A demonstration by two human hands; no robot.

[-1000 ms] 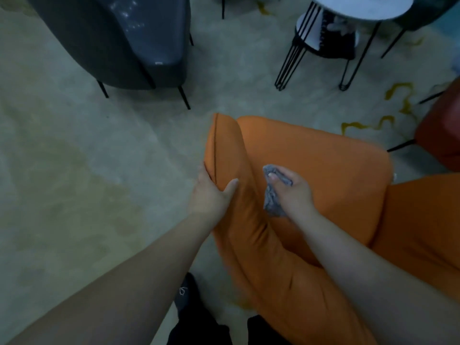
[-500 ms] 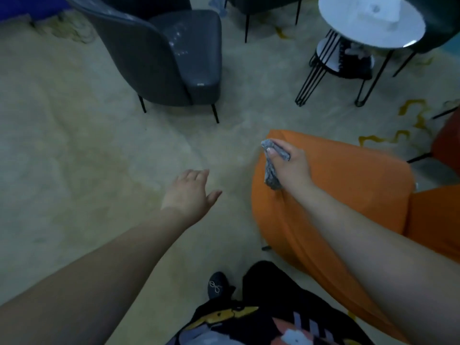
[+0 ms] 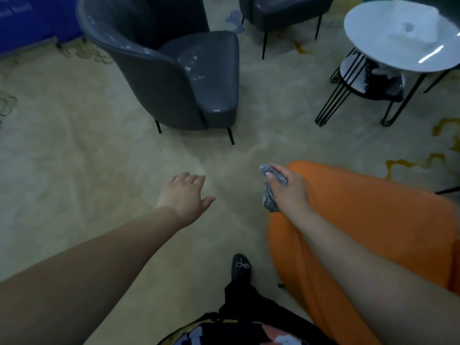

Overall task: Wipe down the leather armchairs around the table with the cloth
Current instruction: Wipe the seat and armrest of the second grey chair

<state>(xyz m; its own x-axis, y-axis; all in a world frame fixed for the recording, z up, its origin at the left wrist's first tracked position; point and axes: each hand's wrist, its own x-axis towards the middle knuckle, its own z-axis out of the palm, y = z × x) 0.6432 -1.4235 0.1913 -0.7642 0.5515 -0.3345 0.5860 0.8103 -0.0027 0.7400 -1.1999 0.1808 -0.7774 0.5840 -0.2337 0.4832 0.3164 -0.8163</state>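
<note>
On the far left, across the pale beige carpet, we see our left hand stretched forward over bare floor, its fingers loosely spread and holding nothing. Ahead of it and up the frame stands the dark grey glossy leather armchair on thin black legs, its seat facing right toward the table; it lies well apart from both hands, and the empty left hand is the nearer of the two. We judge this chair the likely next one to wipe, so the reach would run forward and slightly left. Moving right, our right hand pinches the crumpled grey cloth between thumb and curled fingers, the cloth hanging down along the left edge of the orange leather armchair, which fills the lower right. We cannot tell whether the cloth touches that edge. A second dark armchair sits at the top, and at far right the round white surface on black wire legs.
</note>
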